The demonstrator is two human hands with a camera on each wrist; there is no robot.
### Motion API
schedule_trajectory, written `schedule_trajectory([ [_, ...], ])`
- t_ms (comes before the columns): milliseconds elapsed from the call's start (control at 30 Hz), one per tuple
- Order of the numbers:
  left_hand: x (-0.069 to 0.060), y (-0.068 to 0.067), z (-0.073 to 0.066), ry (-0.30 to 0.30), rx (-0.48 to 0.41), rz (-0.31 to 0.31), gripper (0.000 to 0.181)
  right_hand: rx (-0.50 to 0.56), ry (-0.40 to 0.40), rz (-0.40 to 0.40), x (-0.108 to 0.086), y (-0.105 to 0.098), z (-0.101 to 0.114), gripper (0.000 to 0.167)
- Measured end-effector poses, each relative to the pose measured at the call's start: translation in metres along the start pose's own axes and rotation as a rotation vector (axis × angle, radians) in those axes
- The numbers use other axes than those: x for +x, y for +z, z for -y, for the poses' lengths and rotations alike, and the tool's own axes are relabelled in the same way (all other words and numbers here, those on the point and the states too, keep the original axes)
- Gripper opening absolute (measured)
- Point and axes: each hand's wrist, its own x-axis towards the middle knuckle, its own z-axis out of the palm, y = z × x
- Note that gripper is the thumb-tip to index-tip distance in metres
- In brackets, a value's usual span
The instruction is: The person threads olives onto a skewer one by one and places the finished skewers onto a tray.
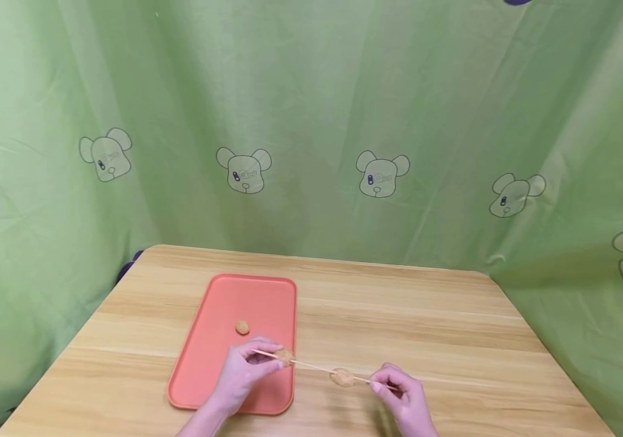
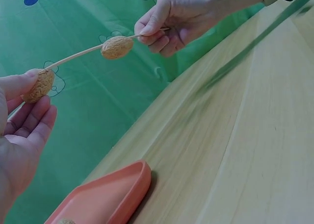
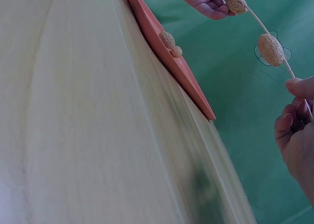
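A thin wooden skewer slants between my two hands above the table. Threaded on it near the middle is a brown, wrinkled, oval food ball. My left hand pinches a second such ball at the skewer's left end, thumb on one side and fingers on the other. At the other end, my right hand pinches the skewer between thumb and fingers. On the tray lie two more brown balls, close together in the right wrist view; the head view shows one ball.
The coral-red tray with a low rim lies on the left half of the wooden table, under my left hand. A green curtain with bear-head drawings hangs behind the table and along its sides.
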Motion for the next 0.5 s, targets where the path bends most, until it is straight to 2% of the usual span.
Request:
schedule_trajectory([
  [333,-0.0001,0.0037,-0.0010,0.004,-0.007,-0.002,0.027,0.019,-0.014,0.004,0.0009,0.0024,0.0021,0.030],
  [500,-0.0004,0.0047,-0.0011,0.010,-0.010,0.004,0.027,0.014,-0.006,0.006,-0.0001,0.0038,0.0028,0.026],
])
